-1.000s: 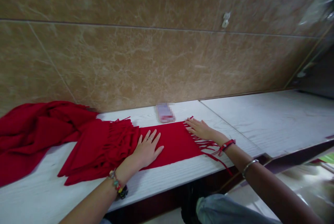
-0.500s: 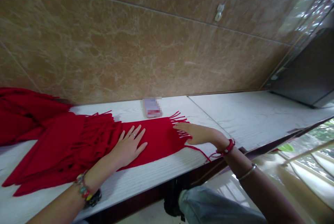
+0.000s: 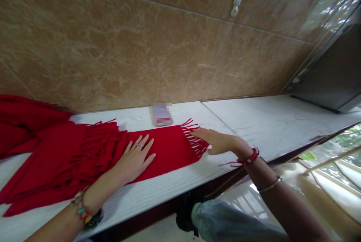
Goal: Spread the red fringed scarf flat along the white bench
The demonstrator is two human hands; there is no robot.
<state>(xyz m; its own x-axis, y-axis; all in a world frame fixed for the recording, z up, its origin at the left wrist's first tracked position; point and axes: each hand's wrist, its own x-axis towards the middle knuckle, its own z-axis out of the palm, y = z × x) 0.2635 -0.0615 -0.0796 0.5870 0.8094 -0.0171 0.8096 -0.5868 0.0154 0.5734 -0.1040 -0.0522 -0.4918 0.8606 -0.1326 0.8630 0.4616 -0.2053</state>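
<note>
A red scarf (image 3: 166, 149) lies flat on the white tabletop (image 3: 254, 117), its fringe fanned out at the right end. My left hand (image 3: 137, 161) rests on the scarf with its fingers spread, beside a bunched, fringed part of red cloth. Over the fringe at the right end is my right hand (image 3: 216, 140), its fingers stretched out and holding nothing. More red fabric (image 3: 25, 125) is heaped at the far left. The folded red layers (image 3: 56, 159) beside my left hand have loose fringe on top.
A phone-like object (image 3: 161, 114), partly pixelated, lies behind the scarf near the brown marbled wall (image 3: 141, 54). A dark grey box-shaped object (image 3: 332, 69) stands at the right end. The table's front edge runs just below my hands.
My right hand has shifted slightly right across the fringe, and the strands now lie straighter. The long strand that hung toward the front edge now lies with the others. My left hand stays on the scarf.
</note>
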